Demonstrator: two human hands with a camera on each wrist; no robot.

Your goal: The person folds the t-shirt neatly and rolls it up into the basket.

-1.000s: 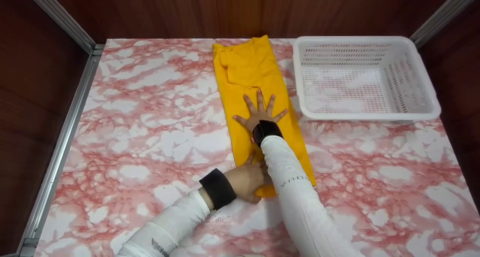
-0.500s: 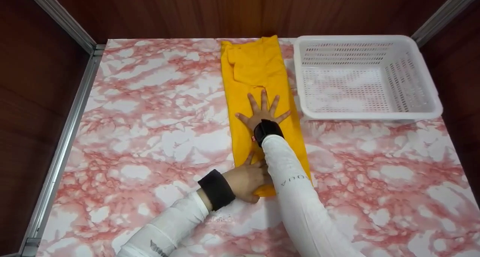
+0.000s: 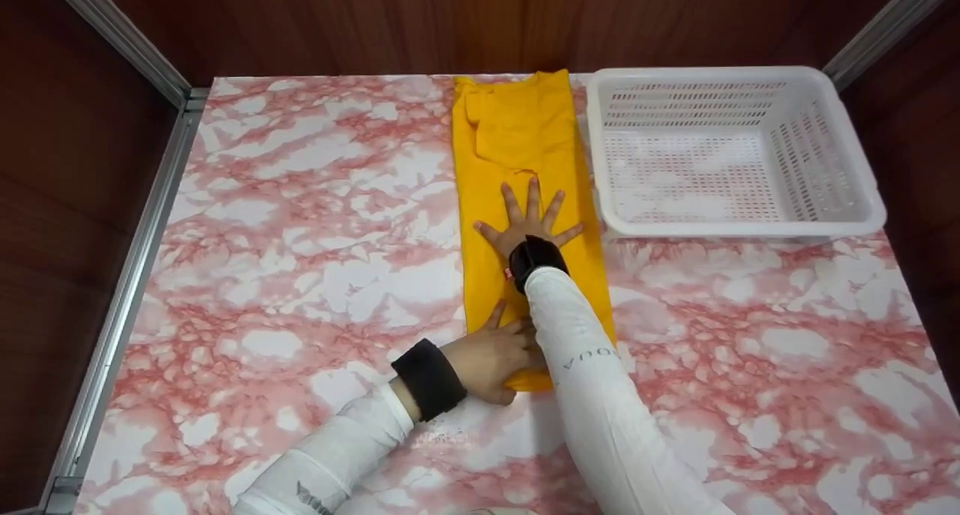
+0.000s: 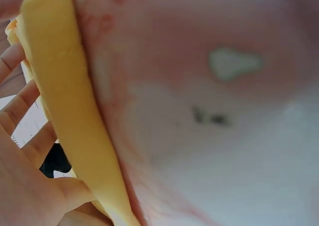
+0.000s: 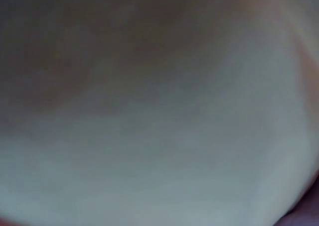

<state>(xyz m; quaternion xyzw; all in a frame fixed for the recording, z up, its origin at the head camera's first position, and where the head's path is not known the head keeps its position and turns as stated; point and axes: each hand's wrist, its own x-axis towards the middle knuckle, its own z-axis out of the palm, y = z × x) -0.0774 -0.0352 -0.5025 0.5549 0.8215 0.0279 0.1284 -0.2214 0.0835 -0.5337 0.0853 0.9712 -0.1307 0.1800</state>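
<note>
A folded yellow garment [image 3: 499, 143] lies lengthwise on the table, its far end close to the back wall. A flap of the same cloth is folded over near that end. My right hand [image 3: 525, 233] rests flat on its middle, fingers spread wide. Nearer to me, my left hand [image 3: 491, 357] lies over the garment's near end, with its fingers partly hidden under the right forearm. In the left wrist view, the left hand [image 4: 25, 151] has straight, parted fingers against the yellow cloth [image 4: 75, 96]. The right wrist view is a blur with no hand recognisable.
A white perforated plastic basket [image 3: 742, 230] stands at the back right, close beside the garment's far end. Dark wood panels [image 3: 337, 23] wall the back and both sides. The table [image 3: 315, 200] has a red and white marbled top.
The garment's far end has swung to the right, toward the basket, so it lies straighter. My right hand has shifted slightly right and away with it; the left hand has barely moved.
</note>
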